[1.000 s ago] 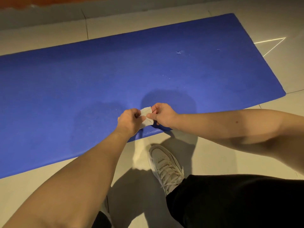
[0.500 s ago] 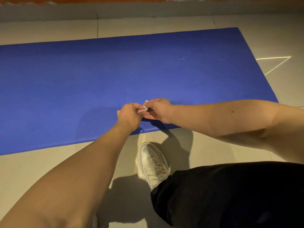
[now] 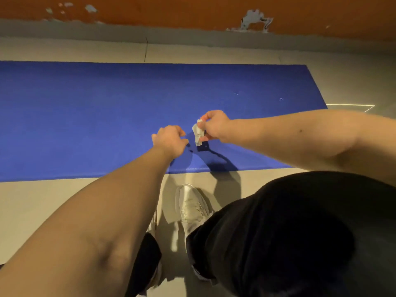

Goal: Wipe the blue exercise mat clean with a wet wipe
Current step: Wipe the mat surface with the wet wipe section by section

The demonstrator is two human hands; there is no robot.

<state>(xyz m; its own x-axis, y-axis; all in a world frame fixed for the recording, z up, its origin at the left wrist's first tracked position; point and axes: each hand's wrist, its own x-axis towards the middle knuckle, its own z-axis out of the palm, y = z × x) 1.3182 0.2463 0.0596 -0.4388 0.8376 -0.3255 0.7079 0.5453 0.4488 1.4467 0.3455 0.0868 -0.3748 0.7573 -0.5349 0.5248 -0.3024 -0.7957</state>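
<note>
pale floor tiles and a peeling orange wall fill the top of the frame, and the blue exercise mat lies flat across the middle band. at centre, above the mat's near edge, the right hand pinches a crumpled wet wipe between thumb and fingers. the wipe hangs in the air, off the mat. just left of it the left hand is curled with nothing visible in it, apart from the wipe. a white shoe stands on the tile below. this looks like the readying step, with no wiping stroke under way. next the wipe probably needs lowering onto the mat and pressing along it, perhaps toward the pale specks at right. half a second ago both hands held the wipe together; now the left has let go and the hands have parted.
</note>
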